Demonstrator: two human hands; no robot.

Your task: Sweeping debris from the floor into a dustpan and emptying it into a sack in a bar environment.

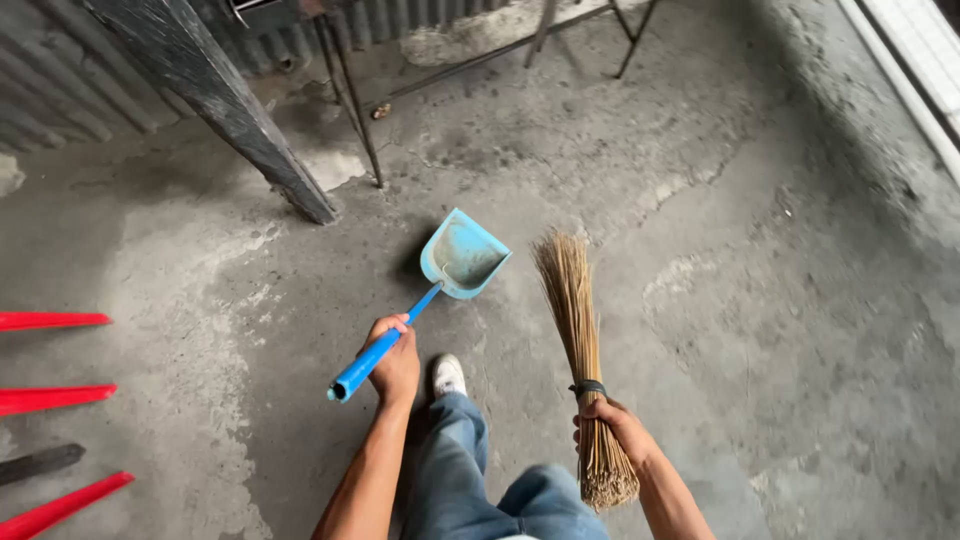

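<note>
The left hand (395, 362) is wrapped closed around the blue handle of a light-blue dustpan (462, 257), whose pan rests mouth-down on the grey concrete floor (780, 300) ahead of a white shoe (447, 375). The right hand (615, 425) grips a bundle broom (580, 340) of straw sticks near its black band, bristles just beside the pan's lip. The pan looks empty, though grime blurs this. Tilted so steeply, it could let dust slip underneath its edge.

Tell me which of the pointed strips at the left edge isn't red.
The third strip from the top: it is dark grey, while the other three are red.
</note>
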